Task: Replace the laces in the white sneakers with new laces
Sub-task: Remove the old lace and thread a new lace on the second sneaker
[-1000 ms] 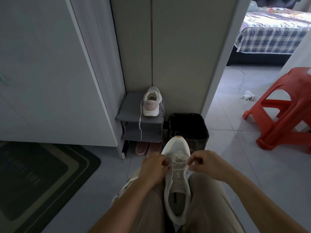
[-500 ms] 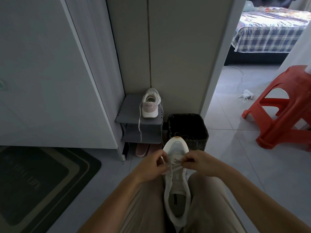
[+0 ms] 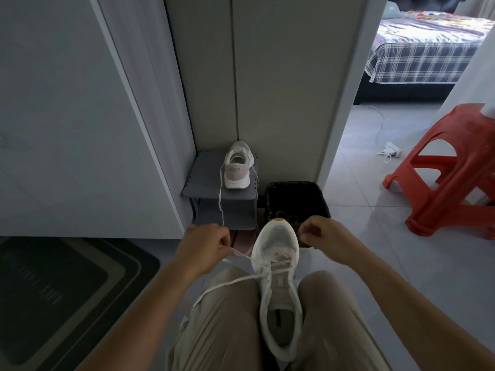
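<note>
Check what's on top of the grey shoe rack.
One white sneaker with a pink heel, heel toward the camera, its lace dangling over the front of the rack. Its toe is mostly hidden behind the heel.

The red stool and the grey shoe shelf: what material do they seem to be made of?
The red stool looks like moulded plastic with a slight gloss: one even colour, rounded one-piece legs, soft highlights. The grey shoe shelf seems to be a thin matt sheet, painted metal or plastic: flat boards with what look like small holes along the edges. I cannot tell which.
</note>
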Demonstrator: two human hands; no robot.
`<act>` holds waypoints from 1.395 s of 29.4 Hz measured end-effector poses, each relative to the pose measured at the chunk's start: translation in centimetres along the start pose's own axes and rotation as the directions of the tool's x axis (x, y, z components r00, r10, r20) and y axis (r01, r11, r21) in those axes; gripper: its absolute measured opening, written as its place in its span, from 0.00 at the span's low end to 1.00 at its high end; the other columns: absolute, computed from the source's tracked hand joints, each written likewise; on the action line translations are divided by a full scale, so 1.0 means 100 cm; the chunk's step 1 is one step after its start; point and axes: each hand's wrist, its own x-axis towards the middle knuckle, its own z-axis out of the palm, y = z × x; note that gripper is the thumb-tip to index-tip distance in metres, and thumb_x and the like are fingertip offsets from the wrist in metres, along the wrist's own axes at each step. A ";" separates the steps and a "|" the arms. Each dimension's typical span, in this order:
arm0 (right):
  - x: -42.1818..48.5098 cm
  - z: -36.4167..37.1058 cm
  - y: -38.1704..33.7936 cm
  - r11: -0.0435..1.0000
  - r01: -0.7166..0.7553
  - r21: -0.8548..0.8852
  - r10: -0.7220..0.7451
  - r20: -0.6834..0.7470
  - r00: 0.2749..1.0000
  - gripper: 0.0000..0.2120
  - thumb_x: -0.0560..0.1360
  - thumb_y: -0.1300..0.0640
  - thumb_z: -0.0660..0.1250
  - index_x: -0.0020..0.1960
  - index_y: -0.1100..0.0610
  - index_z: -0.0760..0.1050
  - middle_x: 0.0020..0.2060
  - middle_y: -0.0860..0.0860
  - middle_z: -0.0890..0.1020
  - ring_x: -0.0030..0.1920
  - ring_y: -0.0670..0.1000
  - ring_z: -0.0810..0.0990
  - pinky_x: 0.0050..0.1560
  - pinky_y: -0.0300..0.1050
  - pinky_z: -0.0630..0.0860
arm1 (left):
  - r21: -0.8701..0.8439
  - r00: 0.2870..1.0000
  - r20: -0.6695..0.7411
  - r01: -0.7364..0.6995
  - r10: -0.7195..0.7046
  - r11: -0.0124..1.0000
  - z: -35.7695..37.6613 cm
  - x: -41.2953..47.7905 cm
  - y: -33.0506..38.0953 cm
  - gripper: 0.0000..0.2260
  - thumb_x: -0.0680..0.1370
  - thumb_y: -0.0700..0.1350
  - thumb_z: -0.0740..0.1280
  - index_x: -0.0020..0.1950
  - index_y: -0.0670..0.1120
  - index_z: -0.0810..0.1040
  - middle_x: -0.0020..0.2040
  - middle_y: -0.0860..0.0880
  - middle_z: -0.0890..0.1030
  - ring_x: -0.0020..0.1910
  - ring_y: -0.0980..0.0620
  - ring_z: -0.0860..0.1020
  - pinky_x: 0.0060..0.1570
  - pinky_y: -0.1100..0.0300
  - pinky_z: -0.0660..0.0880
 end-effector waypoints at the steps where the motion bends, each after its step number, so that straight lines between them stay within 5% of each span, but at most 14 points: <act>1: -0.003 -0.002 0.003 1.000 0.019 -0.009 -0.019 0.010 1.000 0.03 0.75 0.57 0.66 0.45 0.50 0.73 0.41 0.47 0.78 0.41 0.44 0.76 0.41 0.33 0.72 | 0.016 0.998 -0.069 0.004 -0.003 1.000 -0.006 -0.004 0.001 0.06 0.76 0.50 0.65 0.46 0.48 0.77 0.37 0.57 0.70 0.38 0.57 0.71 0.52 0.61 0.66; 4: -0.018 0.014 0.008 0.974 0.166 -0.153 -0.150 0.114 0.982 0.07 0.73 0.54 0.68 0.49 0.47 0.73 0.45 0.45 0.76 0.42 0.41 0.75 0.44 0.32 0.73 | -0.124 0.937 -0.339 0.047 -0.087 0.991 -0.015 -0.011 0.001 0.04 0.76 0.44 0.65 0.42 0.48 0.74 0.33 0.54 0.73 0.32 0.57 0.72 0.36 0.64 0.69; 6: -0.022 0.031 0.006 0.949 0.235 -0.208 -0.214 0.119 0.969 0.09 0.73 0.51 0.68 0.53 0.49 0.76 0.46 0.43 0.72 0.41 0.40 0.73 0.42 0.29 0.70 | -0.270 0.965 -0.248 0.016 -0.086 0.963 -0.009 -0.017 0.007 0.02 0.76 0.44 0.66 0.45 0.48 0.74 0.33 0.55 0.74 0.31 0.60 0.72 0.35 0.63 0.71; 9: -0.022 0.046 0.000 0.926 0.223 -0.306 -0.206 0.087 0.975 0.12 0.75 0.49 0.65 0.57 0.51 0.77 0.48 0.45 0.70 0.46 0.43 0.72 0.46 0.32 0.68 | -0.372 0.999 0.019 -0.037 0.047 0.928 0.022 -0.024 0.024 0.13 0.74 0.47 0.68 0.58 0.53 0.72 0.44 0.59 0.73 0.42 0.63 0.73 0.46 0.65 0.71; 12: -0.018 0.054 -0.009 0.906 0.186 -0.380 -0.188 0.032 0.982 0.11 0.76 0.50 0.63 0.55 0.52 0.78 0.52 0.49 0.73 0.52 0.48 0.74 0.51 0.40 0.74 | -0.191 0.999 -0.044 -0.038 0.030 0.981 0.058 -0.025 0.037 0.19 0.72 0.51 0.70 0.61 0.55 0.71 0.56 0.55 0.68 0.58 0.57 0.68 0.60 0.62 0.62; 15: -0.015 0.060 -0.013 0.917 0.156 -0.367 -0.160 0.019 0.987 0.10 0.75 0.51 0.63 0.51 0.53 0.80 0.50 0.51 0.75 0.49 0.51 0.77 0.47 0.42 0.74 | -0.057 0.963 -0.264 -0.073 0.055 0.996 0.068 -0.022 0.053 0.10 0.66 0.51 0.75 0.44 0.53 0.79 0.45 0.54 0.75 0.46 0.52 0.76 0.47 0.60 0.65; 19: -0.014 0.066 -0.011 0.926 0.164 -0.341 -0.171 0.009 0.985 0.08 0.74 0.53 0.64 0.48 0.50 0.82 0.50 0.50 0.75 0.46 0.50 0.78 0.44 0.38 0.73 | -0.077 0.991 -0.132 -0.001 -0.010 0.997 0.079 -0.016 0.055 0.10 0.78 0.51 0.60 0.54 0.52 0.79 0.54 0.55 0.76 0.58 0.55 0.70 0.54 0.60 0.57; 23: -0.020 0.072 -0.008 0.882 0.225 -0.413 -0.261 -0.032 0.965 0.09 0.75 0.52 0.64 0.51 0.53 0.79 0.50 0.50 0.75 0.50 0.51 0.76 0.54 0.42 0.73 | -0.135 0.995 -0.101 -0.008 -0.006 0.991 0.080 -0.009 0.051 0.07 0.77 0.51 0.63 0.52 0.52 0.78 0.51 0.55 0.80 0.52 0.56 0.75 0.56 0.61 0.60; 27: -0.024 0.075 -0.008 0.808 0.306 -0.503 -0.396 -0.080 0.915 0.13 0.56 0.52 0.81 0.33 0.50 0.78 0.32 0.46 0.78 0.32 0.47 0.78 0.36 0.41 0.80 | -0.157 0.990 -0.137 -0.058 0.036 0.986 0.081 -0.008 0.048 0.05 0.75 0.48 0.63 0.46 0.51 0.79 0.46 0.55 0.79 0.49 0.56 0.75 0.53 0.60 0.61; 30: -0.026 0.078 -0.009 0.763 0.363 -0.535 -0.454 -0.045 0.890 0.15 0.53 0.52 0.82 0.34 0.50 0.79 0.32 0.45 0.79 0.33 0.45 0.79 0.37 0.39 0.78 | -0.045 0.931 -0.321 -0.200 0.176 0.979 0.088 -0.011 0.045 0.07 0.70 0.46 0.60 0.35 0.50 0.76 0.34 0.55 0.74 0.34 0.56 0.74 0.45 0.63 0.64; 32: -0.026 0.077 -0.010 0.732 0.406 -0.547 -0.500 -0.026 0.866 0.15 0.52 0.52 0.82 0.35 0.51 0.80 0.33 0.45 0.80 0.34 0.45 0.79 0.39 0.39 0.78 | 0.091 0.860 -0.399 -0.308 0.318 0.947 0.097 -0.013 0.037 0.08 0.70 0.44 0.59 0.36 0.49 0.77 0.34 0.53 0.75 0.32 0.54 0.75 0.42 0.62 0.68; 35: -0.026 0.074 -0.009 0.681 0.426 -0.596 -0.539 -0.013 0.842 0.17 0.50 0.52 0.83 0.36 0.51 0.82 0.33 0.46 0.80 0.34 0.45 0.79 0.40 0.38 0.79 | 0.251 0.807 -0.359 -0.401 0.469 0.881 0.100 -0.015 0.031 0.08 0.71 0.43 0.60 0.37 0.47 0.78 0.34 0.51 0.76 0.31 0.52 0.75 0.35 0.61 0.73; 41: -0.030 0.064 0.007 0.666 0.444 -0.600 -0.530 0.038 0.847 0.17 0.51 0.55 0.82 0.36 0.51 0.81 0.32 0.47 0.78 0.33 0.47 0.78 0.35 0.38 0.78 | 0.381 0.763 -0.317 -0.441 0.563 0.813 0.102 -0.027 0.027 0.09 0.71 0.40 0.60 0.35 0.46 0.79 0.33 0.51 0.76 0.30 0.53 0.74 0.38 0.59 0.61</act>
